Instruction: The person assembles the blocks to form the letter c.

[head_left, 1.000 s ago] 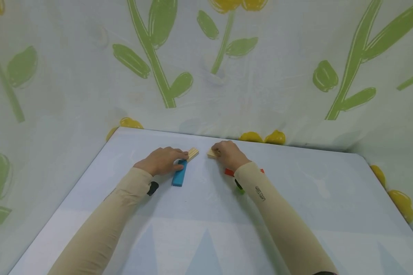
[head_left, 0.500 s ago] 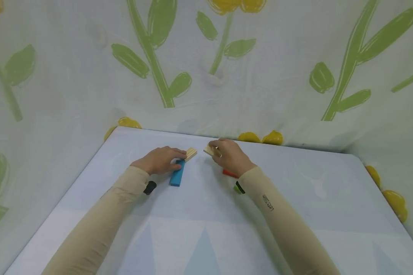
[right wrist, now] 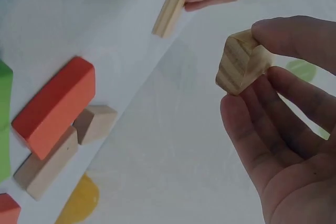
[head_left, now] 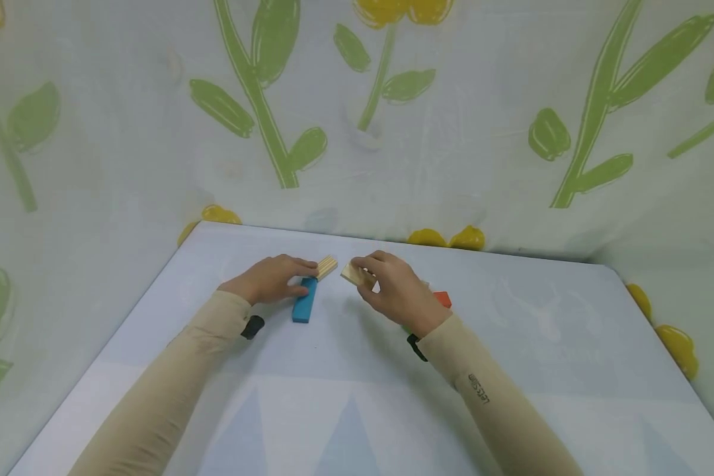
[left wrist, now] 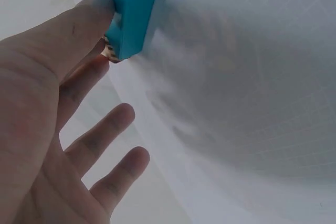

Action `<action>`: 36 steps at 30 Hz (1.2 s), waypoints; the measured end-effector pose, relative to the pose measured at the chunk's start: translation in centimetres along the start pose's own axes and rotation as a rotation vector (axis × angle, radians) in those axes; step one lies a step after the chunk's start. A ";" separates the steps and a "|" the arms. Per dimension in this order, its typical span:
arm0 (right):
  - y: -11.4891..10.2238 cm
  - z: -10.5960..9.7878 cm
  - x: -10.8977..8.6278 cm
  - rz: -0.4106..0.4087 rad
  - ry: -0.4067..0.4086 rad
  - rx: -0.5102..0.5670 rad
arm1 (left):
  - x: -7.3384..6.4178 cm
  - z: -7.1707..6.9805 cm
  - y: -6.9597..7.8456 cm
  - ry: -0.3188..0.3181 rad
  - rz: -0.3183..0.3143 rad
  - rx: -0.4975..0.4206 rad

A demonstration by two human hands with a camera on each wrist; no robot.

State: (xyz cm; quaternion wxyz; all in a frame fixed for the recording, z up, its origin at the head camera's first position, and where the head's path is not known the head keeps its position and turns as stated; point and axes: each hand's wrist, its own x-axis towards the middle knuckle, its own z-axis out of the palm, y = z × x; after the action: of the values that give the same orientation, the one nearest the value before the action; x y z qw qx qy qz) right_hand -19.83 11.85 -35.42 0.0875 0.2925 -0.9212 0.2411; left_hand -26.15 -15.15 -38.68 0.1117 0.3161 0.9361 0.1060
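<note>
From my station, I see the right hand (head_left: 401, 287) pinching a pale wooden block (right wrist: 240, 66) between thumb and fingertips, held up off the tabletop (head_left: 547, 344). On its right sleeve (head_left: 502, 423) I can make out small dark lettering (head_left: 478, 389), seemingly "Let'sSlim". My left hand (head_left: 270, 279) is opened out, three fingers spread apart; its thumb rests on the blue block (head_left: 305, 304) and straight fingertips touch the grooved wooden piece (head_left: 327, 266), which lies at the blue one's far end. The right wrist view shows me a red block (right wrist: 58, 106) beside two plain wooden blocks (right wrist: 47, 163), with a green block (right wrist: 4, 124) cut off at the edge.
</note>
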 end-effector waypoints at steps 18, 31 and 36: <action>-1.1 2.4 -2.4 -0.013 -0.147 0.078 | 0.3 -0.1 0.1 0.014 0.033 0.034; -1.4 3.4 -2.4 -0.026 -0.165 0.117 | 0.4 -0.2 0.2 -0.047 0.000 0.035; -1.6 4.0 -2.4 -0.024 -0.190 0.121 | 0.6 -0.2 0.3 -0.066 -0.019 0.026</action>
State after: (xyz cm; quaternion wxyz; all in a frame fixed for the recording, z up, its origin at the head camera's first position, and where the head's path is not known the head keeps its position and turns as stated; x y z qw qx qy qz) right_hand -17.04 9.88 -39.02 -0.0150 0.3295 -0.9056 0.2666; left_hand -26.52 -14.59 -38.46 0.1397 0.3119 0.9362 0.0823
